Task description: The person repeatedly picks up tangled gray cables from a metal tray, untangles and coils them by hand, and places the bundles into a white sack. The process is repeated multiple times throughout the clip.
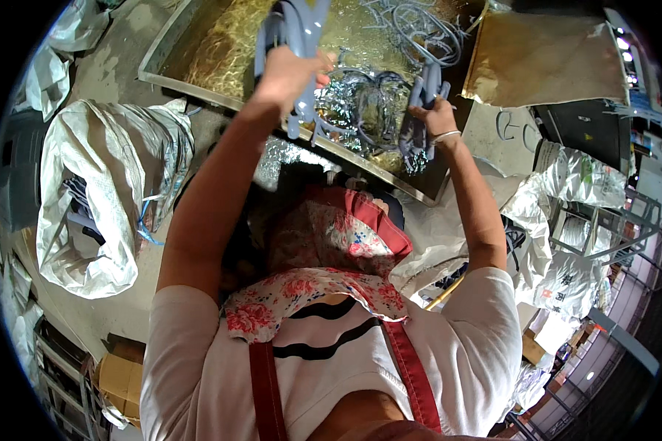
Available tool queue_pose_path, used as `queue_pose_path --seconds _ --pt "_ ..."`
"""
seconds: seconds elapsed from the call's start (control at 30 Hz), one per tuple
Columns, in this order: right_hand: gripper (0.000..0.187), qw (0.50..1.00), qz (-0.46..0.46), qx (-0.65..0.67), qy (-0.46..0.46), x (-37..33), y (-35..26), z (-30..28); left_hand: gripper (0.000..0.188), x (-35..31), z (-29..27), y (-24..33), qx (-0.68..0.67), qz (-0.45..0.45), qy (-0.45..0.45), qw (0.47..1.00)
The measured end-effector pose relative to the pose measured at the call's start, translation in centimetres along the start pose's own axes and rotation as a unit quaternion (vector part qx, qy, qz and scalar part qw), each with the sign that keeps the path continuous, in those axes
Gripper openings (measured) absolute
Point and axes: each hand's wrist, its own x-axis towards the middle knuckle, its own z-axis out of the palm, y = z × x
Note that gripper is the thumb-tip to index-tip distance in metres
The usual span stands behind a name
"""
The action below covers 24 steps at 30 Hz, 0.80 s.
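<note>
A shallow metal tank (pixel 198 90) of rippling, yellowish water lies in front of me. My left hand (pixel 290 76) is raised over its near side, closed round a bundle of thick, smooth grey tubes (pixel 301 29); their ends hang below my wrist. At the tank's right, my right hand (pixel 437 119) grips a second bunch of grey tubes (pixel 428 79), whose lower part hangs down to the water. Between my hands, dark loops of tubing (pixel 379 103) lie in the bright water. A thinner grey tangle of tubing (pixel 426 37) sits farther back.
An open white woven sack (pixel 88 147) with dark pieces inside stands on the left. A stained flat board (pixel 548 59) lies right of the tank, above a black cabinet (pixel 585 132). More white sacks (pixel 566 283) crowd the right, and a cardboard box (pixel 121 386) sits lower left.
</note>
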Motion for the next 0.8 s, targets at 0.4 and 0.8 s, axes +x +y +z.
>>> queue_pose_path --seconds 0.4,0.8 --pt "0.032 0.963 -0.096 0.115 -0.224 -1.8 -11.5 6.4 0.028 -0.1 4.6 -5.9 -0.131 -0.007 0.021 0.991" --pt "0.04 0.963 -0.262 0.0 0.067 -2.8 -13.7 4.1 0.017 0.8 2.4 -5.2 -0.123 0.044 0.144 0.981"
